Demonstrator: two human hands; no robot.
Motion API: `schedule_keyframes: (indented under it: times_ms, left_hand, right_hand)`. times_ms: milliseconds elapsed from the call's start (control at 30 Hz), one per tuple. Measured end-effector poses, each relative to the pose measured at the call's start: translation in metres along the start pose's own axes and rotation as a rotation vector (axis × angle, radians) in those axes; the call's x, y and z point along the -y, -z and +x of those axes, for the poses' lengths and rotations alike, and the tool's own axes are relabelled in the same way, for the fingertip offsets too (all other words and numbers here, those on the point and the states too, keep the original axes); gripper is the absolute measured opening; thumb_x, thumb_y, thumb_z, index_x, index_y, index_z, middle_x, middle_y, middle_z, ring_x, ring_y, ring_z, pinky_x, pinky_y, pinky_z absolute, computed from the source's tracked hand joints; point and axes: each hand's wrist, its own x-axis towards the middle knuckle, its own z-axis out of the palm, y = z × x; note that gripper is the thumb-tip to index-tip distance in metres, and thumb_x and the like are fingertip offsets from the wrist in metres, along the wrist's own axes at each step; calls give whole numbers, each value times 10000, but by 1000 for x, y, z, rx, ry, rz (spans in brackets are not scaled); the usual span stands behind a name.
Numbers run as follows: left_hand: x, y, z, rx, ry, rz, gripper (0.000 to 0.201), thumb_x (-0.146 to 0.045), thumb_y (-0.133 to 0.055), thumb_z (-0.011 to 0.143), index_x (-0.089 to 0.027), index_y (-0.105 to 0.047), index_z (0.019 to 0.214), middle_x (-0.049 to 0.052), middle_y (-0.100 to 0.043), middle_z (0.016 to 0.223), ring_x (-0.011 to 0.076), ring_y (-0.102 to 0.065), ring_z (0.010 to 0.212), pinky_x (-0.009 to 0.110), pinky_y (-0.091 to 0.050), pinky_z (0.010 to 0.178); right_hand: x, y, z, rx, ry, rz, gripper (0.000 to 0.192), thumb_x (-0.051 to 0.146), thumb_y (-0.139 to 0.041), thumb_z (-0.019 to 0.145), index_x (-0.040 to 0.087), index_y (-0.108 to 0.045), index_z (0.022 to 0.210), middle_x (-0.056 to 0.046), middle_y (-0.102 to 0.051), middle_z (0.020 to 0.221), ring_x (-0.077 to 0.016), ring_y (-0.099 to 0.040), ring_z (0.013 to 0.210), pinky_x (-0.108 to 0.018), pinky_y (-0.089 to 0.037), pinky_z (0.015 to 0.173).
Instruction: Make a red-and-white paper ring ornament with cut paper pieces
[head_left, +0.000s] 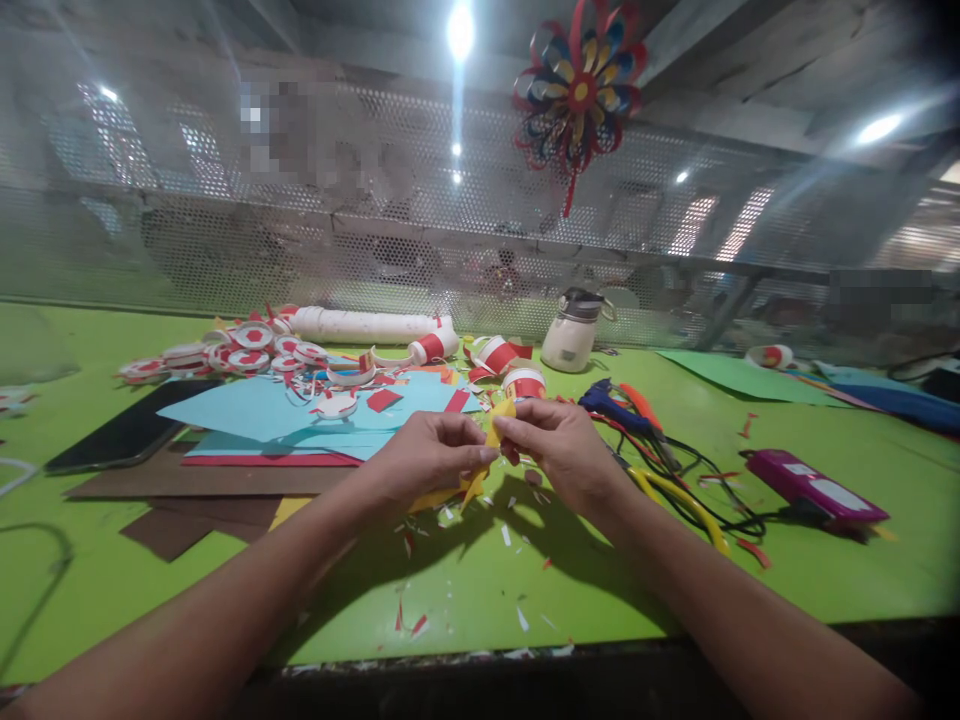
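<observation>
A yellow paper strip [493, 437] is pinched between both my hands above the green table [480, 590]. My left hand [424, 455] grips its lower part, where the strip trails down to a yellow tail [472, 488]. My right hand [562, 440] holds the upper end with thumb and fingertips. Small red and white paper scraps [420, 622] lie scattered on the table below my hands.
Blue, red and brown paper sheets [300, 415] lie to the left, with red-and-white paper discs [247, 358] and a white roll [360, 325] behind. A black phone [127, 430] lies far left. A white jar [571, 335], a glue gun with cables [637, 410] and a purple device [814, 485] sit right. A paper pinwheel [579, 92] hangs on the mesh.
</observation>
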Motion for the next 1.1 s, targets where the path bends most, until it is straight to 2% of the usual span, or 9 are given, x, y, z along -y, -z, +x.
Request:
schedule_keyframes:
  times_ms: [133,267,367,500,600,733,867,967,1100]
  left_hand:
    - [5,2,1,16,35,-30,237,-321,-730,655,-148,-576,700,-26,-558,573,68,-487,496,224,-384,530]
    - [6,2,2,1,52,-38,229,-327,-725,664,-158,-577,709,1,-602,618,94,-536,539,243,-408,549]
    - [7,1,3,-20,29,-44,224,-322,-725,662,-157,-580,708,-1,-607,632,87,-530,546,232,-402,543]
    - [6,-2,3,-45,-15,-3,205,-298,-720,655,-146,-584,673,-18,-571,577,63,-457,497,211,-350,492]
    - [7,-5,3,-73,-65,47,179,-274,-703,661,-150,-576,643,-39,-521,529,53,-404,471,212,-328,484]
    - [10,-6,4,-68,-113,104,191,-298,-696,657,-158,-565,655,-28,-534,558,74,-444,503,236,-353,514]
    - [10,-6,4,-61,-85,131,215,-325,-697,644,-160,-559,647,-17,-547,566,90,-471,521,250,-363,527]
    - [9,-6,4,-64,-50,153,210,-321,-700,636,-157,-568,641,-19,-538,545,92,-469,510,248,-346,516]
    - [10,-7,2,-24,-20,128,204,-321,-696,649,-155,-576,641,-29,-535,523,77,-441,475,234,-305,489]
  right_hand:
    - [-2,2,3,39,31,122,248,359,-598,806,163,-655,665,-20,-590,610,-114,-515,552,-272,-397,542]
    - [-1,3,5,52,17,250,280,422,-549,831,176,-662,760,-34,-616,653,-139,-559,588,-281,-421,546]
    - [-2,2,4,62,9,204,329,449,-525,842,166,-661,743,-37,-612,646,-134,-556,590,-282,-428,562]
    - [-2,0,2,72,43,25,113,276,-667,751,163,-667,750,0,-604,659,-97,-511,588,-252,-414,585]
    - [-2,0,1,77,48,6,43,202,-681,710,167,-671,733,12,-593,660,-88,-487,578,-242,-399,566]
    - [1,-1,1,39,-6,5,16,193,-670,704,178,-671,697,15,-570,612,-89,-463,546,-234,-361,500]
    - [5,-3,0,31,-38,26,20,186,-669,700,186,-671,680,15,-563,594,-88,-447,526,-230,-339,465]
    - [4,-3,1,35,-48,43,19,186,-676,698,192,-672,680,16,-569,601,-89,-452,531,-233,-356,481]
    - [-3,0,3,36,8,53,36,209,-683,705,190,-685,735,1,-605,667,-108,-494,594,-256,-400,550]
